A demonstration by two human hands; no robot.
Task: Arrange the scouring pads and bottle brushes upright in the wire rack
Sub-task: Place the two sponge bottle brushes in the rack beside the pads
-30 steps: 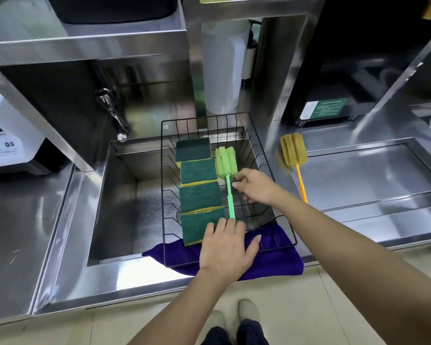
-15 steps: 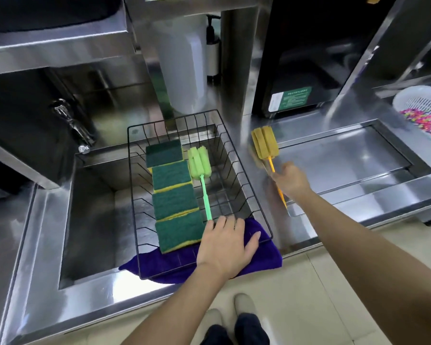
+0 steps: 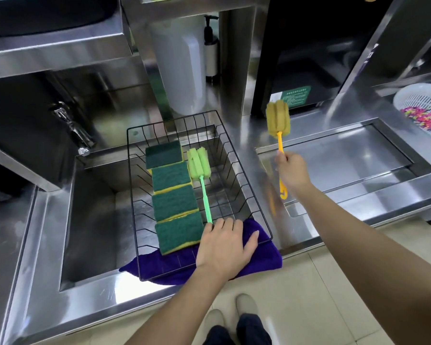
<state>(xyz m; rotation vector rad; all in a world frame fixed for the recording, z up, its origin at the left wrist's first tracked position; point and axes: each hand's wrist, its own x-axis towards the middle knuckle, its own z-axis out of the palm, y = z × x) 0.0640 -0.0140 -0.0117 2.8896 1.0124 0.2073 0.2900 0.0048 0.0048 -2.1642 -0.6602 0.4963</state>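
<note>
Head view: a green label is seen on the dark appliance behind the table, but its pale print is too small to be read. No other writing can be made out.

A yellow bottle brush is gripped by its orange handle in the right hand, which is clenched around it; the sponge head is held up above the table, to the right of the wire rack, and the hooked handle end is seen below the fist. The left hand is laid flat and open on the rack's near right corner, nothing being grasped, with its fingertips touching the lower end of the green bottle brush. That brush is leaned inside the rack, head away from the person, just beside a row of four green and yellow scouring pads set tilted one behind another in the rack.

The rack is set over the sink, with a purple cloth under its near edge. A faucet is seen at the left, a white container and a pump bottle behind the rack, and a white basket of coloured bits at the right edge, partly cut off. The left hand hides the green handle's tip. Shoes are visible on the floor.
</note>
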